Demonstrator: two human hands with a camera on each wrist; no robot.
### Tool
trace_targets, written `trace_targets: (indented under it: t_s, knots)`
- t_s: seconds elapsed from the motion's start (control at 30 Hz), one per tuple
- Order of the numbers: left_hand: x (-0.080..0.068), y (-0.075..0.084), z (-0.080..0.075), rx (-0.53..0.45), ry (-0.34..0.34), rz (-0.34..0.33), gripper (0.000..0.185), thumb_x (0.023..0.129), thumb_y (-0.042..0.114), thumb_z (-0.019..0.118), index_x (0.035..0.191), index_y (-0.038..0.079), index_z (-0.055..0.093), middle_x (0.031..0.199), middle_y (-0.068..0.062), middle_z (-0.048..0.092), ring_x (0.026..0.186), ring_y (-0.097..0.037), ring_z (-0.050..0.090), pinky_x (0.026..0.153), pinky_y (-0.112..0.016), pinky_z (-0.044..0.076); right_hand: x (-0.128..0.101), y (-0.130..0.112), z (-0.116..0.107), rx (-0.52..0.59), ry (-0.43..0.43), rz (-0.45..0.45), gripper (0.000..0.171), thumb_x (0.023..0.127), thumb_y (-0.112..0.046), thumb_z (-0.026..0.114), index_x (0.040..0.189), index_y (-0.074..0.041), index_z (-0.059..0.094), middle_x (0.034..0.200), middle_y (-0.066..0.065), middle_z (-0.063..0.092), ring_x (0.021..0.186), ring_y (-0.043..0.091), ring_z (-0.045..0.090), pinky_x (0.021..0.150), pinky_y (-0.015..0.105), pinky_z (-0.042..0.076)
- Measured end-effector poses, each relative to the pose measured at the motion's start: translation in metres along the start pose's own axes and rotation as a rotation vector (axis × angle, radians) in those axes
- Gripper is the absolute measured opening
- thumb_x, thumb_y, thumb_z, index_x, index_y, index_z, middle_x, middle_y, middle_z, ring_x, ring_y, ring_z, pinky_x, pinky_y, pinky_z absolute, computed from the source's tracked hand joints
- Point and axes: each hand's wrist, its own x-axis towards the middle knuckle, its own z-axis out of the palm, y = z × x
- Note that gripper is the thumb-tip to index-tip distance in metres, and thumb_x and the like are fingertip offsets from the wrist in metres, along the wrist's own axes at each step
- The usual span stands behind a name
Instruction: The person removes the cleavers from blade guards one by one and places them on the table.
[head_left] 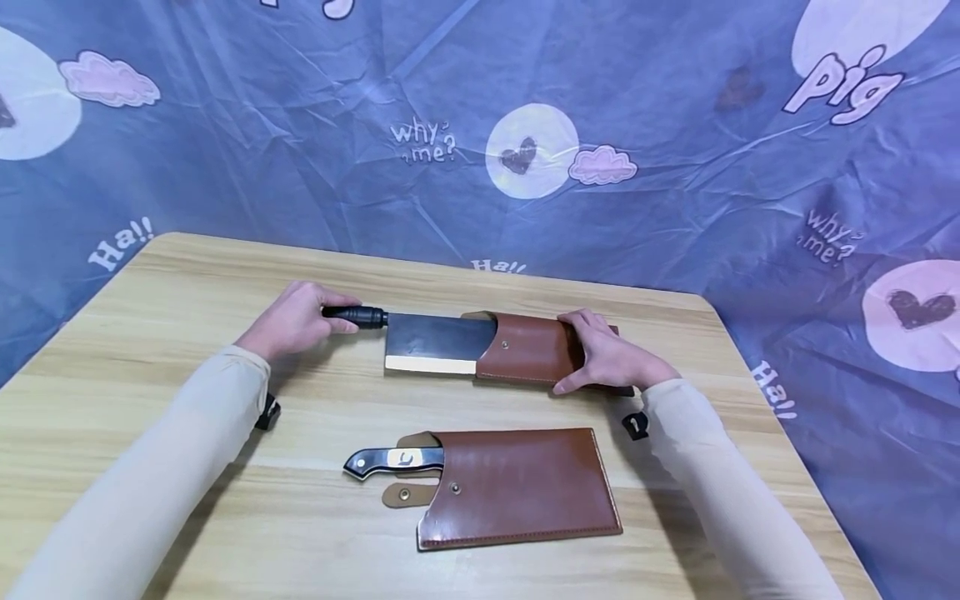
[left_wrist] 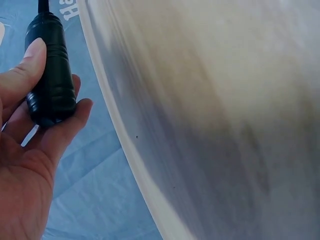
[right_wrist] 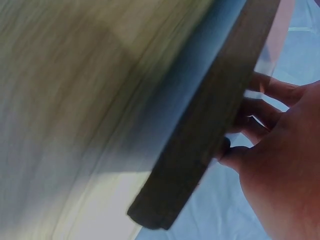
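A cleaver [head_left: 427, 337] with a dark blade and a bright cutting edge lies partly inside a brown leather sheath [head_left: 525, 346]. My left hand [head_left: 303, 317] grips its black ridged handle [left_wrist: 50, 70], thumb on one side and fingers around the other. At the sheath's closed right end, my right hand [head_left: 603, 350] spans its width, thumb at the near edge and fingers toward the far one. The right wrist view shows the sheath's dark end edge [right_wrist: 200, 130] with fingers against it. The front part of the blade is hidden in the leather.
Nearer on the wooden table [head_left: 300, 533] lies a second brown sheath [head_left: 525, 487]. A knife handle [head_left: 375, 460], black with a light inlay, sticks out of it beside a loose snap strap [head_left: 408, 495]. A blue printed cloth [head_left: 337, 167] hangs behind the table.
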Motion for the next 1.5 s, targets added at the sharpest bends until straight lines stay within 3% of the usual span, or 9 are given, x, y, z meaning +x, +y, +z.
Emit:
trace_targets:
  t_s: [0.27,0.43,0.77,0.87,1.0,1.33,1.5]
  knots:
    - [-0.002,0.0,-0.001,0.003,0.012,-0.017,0.041,0.085,0.018,0.079,0.122,0.007,0.069,0.119,-0.016,0.066,0.062,-0.021,0.049,0.079,-0.043,0.043,-0.002,0.005,-0.003,-0.004,0.005,-0.003,0.12,0.057,-0.055,0.091,0.147,0.0,0.032,0.143,0.017,0.035,0.132,0.036,0.029,0.107,0.056,0.023]
    - [-0.002,0.002,-0.001,0.01,0.014,-0.018,0.041,0.085,0.019,0.079,0.123,0.007,0.069,0.118,-0.016,0.066,0.056,-0.02,0.043,0.076,-0.041,0.043,-0.002,0.007,-0.005,-0.008,0.005,0.0,0.12,0.058,-0.055,0.091,0.147,0.0,0.032,0.142,0.017,0.035,0.132,0.036,0.029,0.107,0.057,0.023]
    - [0.001,0.005,-0.001,-0.025,0.005,-0.008,0.041,0.086,0.016,0.077,0.123,0.003,0.068,0.117,-0.018,0.066,0.047,-0.015,0.035,0.057,-0.036,0.042,-0.004,0.009,-0.006,-0.012,0.005,0.003,0.121,0.057,-0.055,0.091,0.146,0.0,0.032,0.14,0.019,0.036,0.13,0.036,0.03,0.106,0.056,0.024]
    - [0.001,0.004,-0.001,-0.009,0.003,0.017,0.04,0.086,0.016,0.078,0.122,0.003,0.068,0.118,-0.017,0.065,0.046,-0.014,0.032,0.06,-0.036,0.043,-0.004,0.008,-0.005,-0.009,0.003,0.004,0.121,0.057,-0.054,0.091,0.147,0.001,0.031,0.14,0.019,0.035,0.13,0.036,0.029,0.106,0.056,0.024]
    - [0.001,0.004,-0.001,0.01,-0.002,0.034,0.039,0.086,0.016,0.077,0.121,0.001,0.068,0.117,-0.018,0.066,0.048,-0.015,0.036,0.065,-0.037,0.044,-0.004,0.009,-0.005,-0.006,0.006,0.007,0.121,0.057,-0.053,0.091,0.147,0.001,0.031,0.141,0.019,0.035,0.13,0.036,0.029,0.106,0.056,0.024]
    - [-0.001,0.008,-0.003,-0.019,-0.046,-0.001,0.042,0.09,0.013,0.073,0.127,-0.003,0.062,0.115,-0.025,0.065,0.047,-0.015,0.04,0.049,-0.033,0.04,-0.004,0.011,-0.004,0.013,0.007,0.022,0.121,0.057,-0.054,0.091,0.147,0.0,0.032,0.141,0.019,0.035,0.13,0.036,0.029,0.107,0.056,0.023]
    - [-0.003,0.004,-0.005,-0.007,-0.027,-0.003,0.043,0.09,0.013,0.072,0.128,-0.003,0.062,0.118,-0.026,0.064,0.051,-0.018,0.045,0.053,-0.034,0.043,-0.004,0.01,-0.005,0.009,0.013,0.027,0.12,0.057,-0.053,0.091,0.147,0.0,0.031,0.14,0.019,0.036,0.13,0.036,0.03,0.107,0.056,0.023]
